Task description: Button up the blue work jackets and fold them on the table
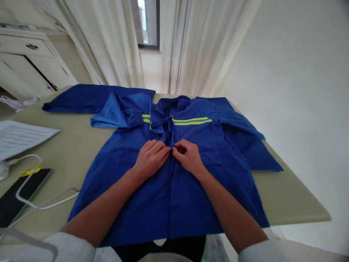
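A blue work jacket (174, 189) with yellow-green reflective stripes lies face up on a beige table (286, 196), collar away from me. My left hand (150, 157) and my right hand (188, 154) meet at the jacket's front placket at chest height. Both hands have their fingers curled and pinch the two front edges of the fabric together. One sleeve is folded across the upper left of the jacket. The other sleeve lies off to the right.
A second blue garment (81, 98) lies at the back left. Papers (19, 136), a dark tablet or phone (16, 198) and a white cable (40, 203) sit on the left of the table. Curtains (188, 43) and a white cabinet (29, 62) stand behind.
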The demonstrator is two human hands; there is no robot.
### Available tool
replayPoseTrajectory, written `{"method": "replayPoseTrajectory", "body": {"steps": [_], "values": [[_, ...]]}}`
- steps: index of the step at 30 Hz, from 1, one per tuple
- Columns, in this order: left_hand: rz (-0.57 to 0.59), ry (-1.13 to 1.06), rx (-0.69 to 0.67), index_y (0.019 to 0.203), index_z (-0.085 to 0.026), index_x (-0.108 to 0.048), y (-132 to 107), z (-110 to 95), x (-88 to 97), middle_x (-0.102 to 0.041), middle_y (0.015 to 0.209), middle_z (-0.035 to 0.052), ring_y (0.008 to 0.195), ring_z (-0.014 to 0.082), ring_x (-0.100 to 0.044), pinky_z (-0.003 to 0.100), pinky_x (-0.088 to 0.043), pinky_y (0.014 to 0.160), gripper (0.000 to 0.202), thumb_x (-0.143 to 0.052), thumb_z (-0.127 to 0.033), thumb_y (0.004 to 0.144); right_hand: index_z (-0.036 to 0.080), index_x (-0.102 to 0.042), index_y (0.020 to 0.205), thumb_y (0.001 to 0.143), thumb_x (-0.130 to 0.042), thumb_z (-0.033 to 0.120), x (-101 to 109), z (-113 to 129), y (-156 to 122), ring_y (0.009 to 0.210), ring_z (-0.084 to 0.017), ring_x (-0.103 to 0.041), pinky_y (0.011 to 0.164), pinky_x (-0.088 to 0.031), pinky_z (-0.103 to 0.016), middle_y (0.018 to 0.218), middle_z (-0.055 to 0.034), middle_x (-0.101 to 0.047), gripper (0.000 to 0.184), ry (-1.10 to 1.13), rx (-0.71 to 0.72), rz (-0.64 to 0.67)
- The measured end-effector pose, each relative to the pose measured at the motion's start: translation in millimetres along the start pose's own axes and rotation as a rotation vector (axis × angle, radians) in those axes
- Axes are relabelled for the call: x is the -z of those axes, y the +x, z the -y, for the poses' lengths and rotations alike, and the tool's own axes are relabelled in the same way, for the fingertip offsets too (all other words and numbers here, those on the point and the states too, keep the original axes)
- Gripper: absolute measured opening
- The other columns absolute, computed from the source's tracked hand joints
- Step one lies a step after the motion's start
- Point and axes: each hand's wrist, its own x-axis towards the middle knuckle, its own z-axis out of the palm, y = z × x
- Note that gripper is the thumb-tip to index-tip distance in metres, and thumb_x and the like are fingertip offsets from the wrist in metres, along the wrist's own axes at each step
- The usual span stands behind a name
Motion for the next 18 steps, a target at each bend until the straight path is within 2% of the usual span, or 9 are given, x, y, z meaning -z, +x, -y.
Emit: {"method": "replayPoseTrajectory", "body": {"steps": [4, 7, 10, 14, 18], "values": [[0.037, -0.339, 0.226, 0.105, -0.019, -0.074, 3, 4, -1.3, -0.076, 0.087, 0.0027, 0.076, 0.0159, -0.069, 0.029, -0.052, 0.072, 0.021, -0.055, -0.028, 0.106, 0.021, -0.068, 0.080, 0.089, -0.066, 0.028, 1, -2, 1, 0.062, -0.014, -0.055, 0.058, -0.042, -0.025, 0.072, 0.0004, -0.062, 0.012, 0.031, 0.001, 0.050], [0.100, -0.465, 0.341, 0.112, -0.020, -0.074, 5, 10, -3.5, -0.076, 0.081, -0.0006, 0.068, 0.0138, -0.069, 0.026, -0.051, 0.063, 0.019, -0.058, -0.027, 0.104, 0.020, -0.068, 0.080, 0.091, -0.065, 0.025, 3, -1, 1, 0.062, -0.013, -0.054, 0.059, -0.041, -0.025, 0.073, 0.0012, -0.060, 0.012, 0.018, 0.043, 0.090], [0.127, -0.457, 0.288, 0.112, -0.020, -0.076, 5, 14, -5.2, -0.076, 0.090, 0.0021, 0.075, 0.0151, -0.070, 0.026, -0.053, 0.067, 0.018, -0.063, -0.026, 0.101, 0.020, -0.066, 0.080, 0.090, -0.065, 0.022, 4, 0, 0, 0.063, -0.013, -0.054, 0.060, -0.040, -0.025, 0.073, 0.0019, -0.058, 0.010, -0.014, 0.076, 0.092], [0.101, -0.403, 0.209, 0.113, -0.020, -0.076, 2, 17, -7.1, -0.075, 0.105, 0.0053, 0.089, 0.0167, -0.071, 0.028, -0.056, 0.078, 0.018, -0.061, -0.024, 0.102, 0.020, -0.065, 0.081, 0.090, -0.066, 0.018, 3, 0, -1, 0.064, -0.013, -0.054, 0.061, -0.040, -0.025, 0.074, 0.0022, -0.056, 0.009, -0.047, 0.114, 0.104], [0.124, -0.303, 0.124, 0.111, -0.020, -0.075, 1, 18, -7.4, -0.075, 0.103, 0.0056, 0.091, 0.0183, -0.072, 0.030, -0.056, 0.081, 0.019, -0.059, -0.022, 0.103, 0.020, -0.063, 0.082, 0.090, -0.065, 0.015, 3, 3, -1, 0.066, -0.013, -0.053, 0.062, -0.039, -0.026, 0.075, 0.0020, -0.055, 0.010, -0.107, 0.142, 0.145]]}}
